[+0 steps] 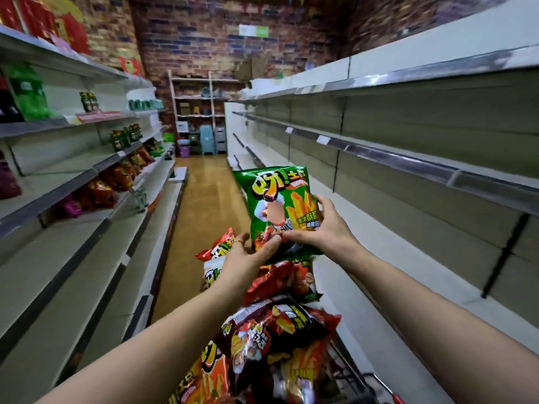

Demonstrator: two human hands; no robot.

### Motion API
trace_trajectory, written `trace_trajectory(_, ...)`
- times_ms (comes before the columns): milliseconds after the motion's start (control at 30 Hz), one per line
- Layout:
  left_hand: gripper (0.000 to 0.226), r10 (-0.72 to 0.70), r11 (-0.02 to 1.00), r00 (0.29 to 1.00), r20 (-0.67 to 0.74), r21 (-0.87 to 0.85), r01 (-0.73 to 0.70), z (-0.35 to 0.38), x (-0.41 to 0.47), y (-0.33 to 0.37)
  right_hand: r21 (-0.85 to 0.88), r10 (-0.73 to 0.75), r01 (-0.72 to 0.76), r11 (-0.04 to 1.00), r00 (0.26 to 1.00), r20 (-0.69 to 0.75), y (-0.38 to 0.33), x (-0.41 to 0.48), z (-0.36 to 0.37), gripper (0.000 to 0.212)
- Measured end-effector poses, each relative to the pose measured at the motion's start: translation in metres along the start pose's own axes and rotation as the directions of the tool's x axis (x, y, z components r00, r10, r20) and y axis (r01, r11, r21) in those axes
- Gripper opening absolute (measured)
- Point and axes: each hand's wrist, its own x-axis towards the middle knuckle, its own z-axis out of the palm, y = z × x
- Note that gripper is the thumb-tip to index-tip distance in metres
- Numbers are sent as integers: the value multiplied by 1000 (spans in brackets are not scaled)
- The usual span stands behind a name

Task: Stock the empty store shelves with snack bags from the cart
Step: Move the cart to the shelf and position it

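A green snack bag [275,196] stands upright above the cart, held by both hands. My right hand [323,228] grips its right side and lower edge, thumb across the front. My left hand [248,258] pinches its bottom edge from the left, a ring on one finger. Below lies the cart [358,377], heaped with several red, orange and dark snack bags [280,330]. The bare shelves [408,158] run along the right side of the aisle.
Shelves on the left [96,167] carry scattered red and green snack bags [116,176]. The wooden aisle floor [204,199] runs ahead to a brick back wall with a rack, stacked stools and a purple bucket [183,151].
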Motion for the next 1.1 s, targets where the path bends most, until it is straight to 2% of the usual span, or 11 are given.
trace_trajectory(67,64,49,997,997,54,-58,-46,3,-19,1,86,29,-32,996,999,37,-10,-26,-7,88)
trace_trajectory(133,48,69,989,993,96,-140,-55,10,-35,0,135,76,-77,988,997,15,-23,-51,-20,83)
trace_trajectory(267,35,139,978,961,239,-183,-96,33,-66,6,95,126,-114,989,982,-141,-49,-93,-57,77)
trace_trajectory(467,52,223,965,857,464,-232,-125,98,-108,27,72,81,-58,996,920,-383,-78,-165,-119,74)
trace_trajectory(567,51,260,955,770,583,-271,-117,141,-132,46,-31,21,-44,999,843,-538,-92,-209,-159,76)
trace_trajectory(700,43,334,935,625,706,-331,-127,208,-178,75,-123,-30,-80,989,713,-701,-113,-275,-221,55)
trace_trajectory(767,50,354,931,560,749,-339,-136,245,-202,88,-173,-50,-138,975,626,-778,-122,-312,-252,55)
trace_trajectory(900,53,368,927,503,782,-352,-131,317,-255,111,-162,-28,-251,954,464,-885,-136,-385,-310,69)
trace_trajectory(1000,47,359,932,433,827,-299,-203,372,-298,125,-81,36,-304,949,360,-932,-140,-436,-355,111)
trace_trajectory(1033,48,359,930,417,835,-285,-231,389,-310,130,-49,64,-319,946,334,-940,-141,-450,-370,111)
trace_trajectory(1100,49,335,935,385,860,-254,-246,424,-329,136,13,115,-334,942,288,-951,-145,-473,-393,74)
